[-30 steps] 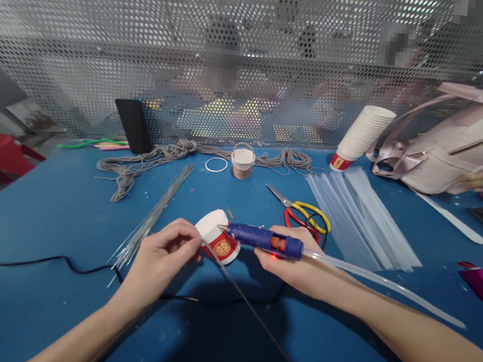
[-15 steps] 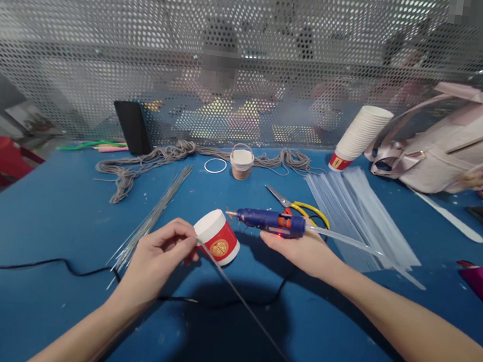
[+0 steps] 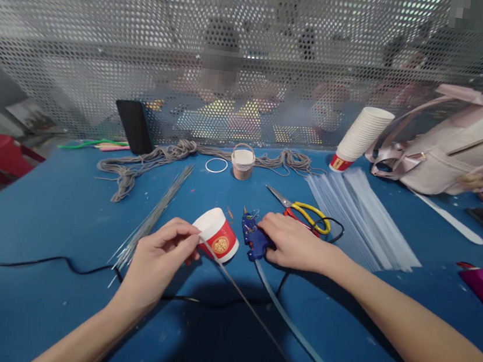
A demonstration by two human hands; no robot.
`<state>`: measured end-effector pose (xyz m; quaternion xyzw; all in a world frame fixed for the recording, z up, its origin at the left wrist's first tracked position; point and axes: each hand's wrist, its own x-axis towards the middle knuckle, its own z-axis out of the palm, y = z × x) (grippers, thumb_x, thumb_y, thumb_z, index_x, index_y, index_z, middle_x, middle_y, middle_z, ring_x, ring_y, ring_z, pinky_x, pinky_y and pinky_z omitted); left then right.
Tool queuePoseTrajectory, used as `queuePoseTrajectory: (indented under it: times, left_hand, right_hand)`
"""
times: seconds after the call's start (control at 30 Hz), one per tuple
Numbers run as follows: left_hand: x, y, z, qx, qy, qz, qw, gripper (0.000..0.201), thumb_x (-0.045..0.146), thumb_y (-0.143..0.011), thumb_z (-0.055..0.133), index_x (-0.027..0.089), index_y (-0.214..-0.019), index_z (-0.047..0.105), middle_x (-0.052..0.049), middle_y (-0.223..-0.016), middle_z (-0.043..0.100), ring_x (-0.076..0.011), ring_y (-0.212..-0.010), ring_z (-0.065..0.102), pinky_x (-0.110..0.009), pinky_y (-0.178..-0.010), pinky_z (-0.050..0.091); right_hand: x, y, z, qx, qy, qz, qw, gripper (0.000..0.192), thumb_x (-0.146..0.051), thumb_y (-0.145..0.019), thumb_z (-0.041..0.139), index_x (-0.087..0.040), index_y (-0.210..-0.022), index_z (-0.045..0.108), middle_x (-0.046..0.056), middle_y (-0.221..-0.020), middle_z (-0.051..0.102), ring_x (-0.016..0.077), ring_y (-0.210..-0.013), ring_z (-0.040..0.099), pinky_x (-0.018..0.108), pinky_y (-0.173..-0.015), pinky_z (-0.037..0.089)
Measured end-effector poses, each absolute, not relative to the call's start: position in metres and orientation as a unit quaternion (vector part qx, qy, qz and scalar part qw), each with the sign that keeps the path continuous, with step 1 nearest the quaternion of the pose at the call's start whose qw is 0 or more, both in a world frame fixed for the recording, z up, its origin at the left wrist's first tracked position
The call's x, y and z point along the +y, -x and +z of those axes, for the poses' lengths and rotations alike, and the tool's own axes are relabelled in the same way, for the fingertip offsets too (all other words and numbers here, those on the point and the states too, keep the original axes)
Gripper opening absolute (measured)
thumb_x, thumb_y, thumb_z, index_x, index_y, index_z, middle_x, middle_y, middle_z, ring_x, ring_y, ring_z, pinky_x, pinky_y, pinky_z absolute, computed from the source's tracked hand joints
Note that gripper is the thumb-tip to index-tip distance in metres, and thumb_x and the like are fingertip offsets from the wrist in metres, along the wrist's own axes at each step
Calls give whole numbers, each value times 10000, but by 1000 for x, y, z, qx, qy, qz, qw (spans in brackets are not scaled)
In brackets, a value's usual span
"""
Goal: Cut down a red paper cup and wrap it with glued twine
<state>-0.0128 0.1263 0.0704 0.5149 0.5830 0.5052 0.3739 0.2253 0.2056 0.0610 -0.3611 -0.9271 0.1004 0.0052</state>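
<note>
My left hand (image 3: 171,249) pinches the end of a thin grey cord (image 3: 237,289) against the rim of a red and white paper cup (image 3: 224,240). The cup lies tilted, its mouth toward the upper left, and the cord trails down to the lower right. My right hand (image 3: 289,241) is closed on a blue glue gun (image 3: 253,235), low at the table, nozzle pointing away from me. A long translucent glue stick (image 3: 294,326) runs out of its back end. Just beyond that hand lie scissors (image 3: 303,211) with yellow and red handles.
A small cord-wrapped bucket (image 3: 242,163) stands at the back beside a white ring (image 3: 216,165) and grey cord (image 3: 175,150). Wires (image 3: 148,225) lie left, glue sticks (image 3: 360,219) right. Stacked cups (image 3: 363,138), a backpack (image 3: 467,138) and a phone (image 3: 134,127) stand farther back.
My right hand has lowered the glue gun toward the table and turned it, so its nozzle swings from pointing left to pointing away. The left hand and cup stay nearly still.
</note>
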Motion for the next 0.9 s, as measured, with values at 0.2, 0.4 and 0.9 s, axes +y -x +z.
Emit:
queuePoseTrajectory:
  times: [0.2,0.4,0.9]
  left_hand:
    - [125,9,75,602,-566,466,317,125,299,-774,622,215,-703,681,7,-721,610,-122,-571,559,-245,-530,442]
    - [122,5,75,600,-589,456,291,118,302,-747,626,225,-691,696,2,-715,608,-134,-579,563,-253,-519,434]
    - [116,-6,78,585,-614,433,305,118,276,-725,624,231,-666,716,-21,-695,621,-158,-597,577,-266,-512,443]
  right_hand:
    - [184,-212,77,-878,367,192,240,131,-147,-846,502,-148,-859,632,106,-932,657,221,-903,564,387,-838,437]
    - [146,-181,76,-580,342,693,259,250,-245,-760,668,-176,-954,527,12,-870,608,103,-653,591,230,-591,488]
    - [152,-188,78,-774,375,351,372,93,-198,-834,635,-202,-817,726,-27,-669,547,88,-614,481,216,-580,348]
